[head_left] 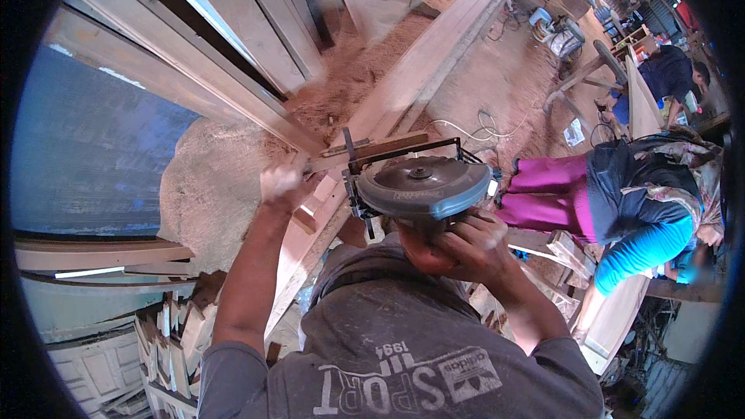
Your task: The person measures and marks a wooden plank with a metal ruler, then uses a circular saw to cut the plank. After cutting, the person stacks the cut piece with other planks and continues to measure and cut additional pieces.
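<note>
My right hand (475, 247) is closed round the handle of a circular saw (423, 186), held in front of my waist. Its round dark blade housing faces up and its black base frame points away from me. My left hand (282, 185) is over the near end of a long wooden beam, left of the saw. Motion smears its fingers, so their grip does not show. Close beyond it, a narrow wooden strip (376, 147) lies across the beam (419, 70), partly behind the saw's frame.
Planks (240, 15) lean at the upper left beside a dark blue panel (93, 147). Sawdust (213, 178) covers the floor. On the right, a co-worker in a turquoise sleeve (648, 252) bends over a board. Another person (660, 74) works farther back. A pale cable (485, 126) lies beyond the saw.
</note>
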`<action>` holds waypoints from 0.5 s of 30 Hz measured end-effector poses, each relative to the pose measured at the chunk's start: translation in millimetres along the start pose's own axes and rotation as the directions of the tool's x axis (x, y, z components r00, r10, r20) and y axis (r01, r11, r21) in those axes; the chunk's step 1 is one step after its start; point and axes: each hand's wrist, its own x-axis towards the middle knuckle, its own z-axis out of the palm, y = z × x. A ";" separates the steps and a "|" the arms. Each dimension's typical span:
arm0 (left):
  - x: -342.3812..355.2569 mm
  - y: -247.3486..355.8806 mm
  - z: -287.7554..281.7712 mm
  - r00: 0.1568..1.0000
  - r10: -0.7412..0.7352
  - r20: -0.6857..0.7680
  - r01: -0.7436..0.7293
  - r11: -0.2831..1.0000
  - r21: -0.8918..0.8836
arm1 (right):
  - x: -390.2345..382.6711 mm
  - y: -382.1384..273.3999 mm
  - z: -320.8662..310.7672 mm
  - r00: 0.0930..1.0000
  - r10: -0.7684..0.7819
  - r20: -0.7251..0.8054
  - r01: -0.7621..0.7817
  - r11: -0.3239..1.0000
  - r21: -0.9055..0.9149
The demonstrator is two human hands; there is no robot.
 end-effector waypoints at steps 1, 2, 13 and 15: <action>3.2 3.4 2.1 1.000 -0.001 0.008 0.001 1.000 -0.008 | 0.5 -0.1 -2.1 1.000 0.014 0.001 -0.014 1.000 -0.009; 6.5 7.0 3.5 1.000 -0.002 0.016 0.003 1.000 -0.015 | -0.4 0.2 -3.2 1.000 0.022 -0.005 -0.022 1.000 -0.012; 16.2 21.8 30.2 0.992 0.010 -0.128 -0.024 0.993 -0.115 | -17.7 6.2 -4.3 0.994 0.111 -0.013 -0.111 0.994 -0.011; 25.1 20.8 32.3 0.986 0.038 -0.165 -0.061 0.990 -0.130 | -18.8 8.9 -4.7 0.993 0.117 -0.026 -0.118 0.993 -0.023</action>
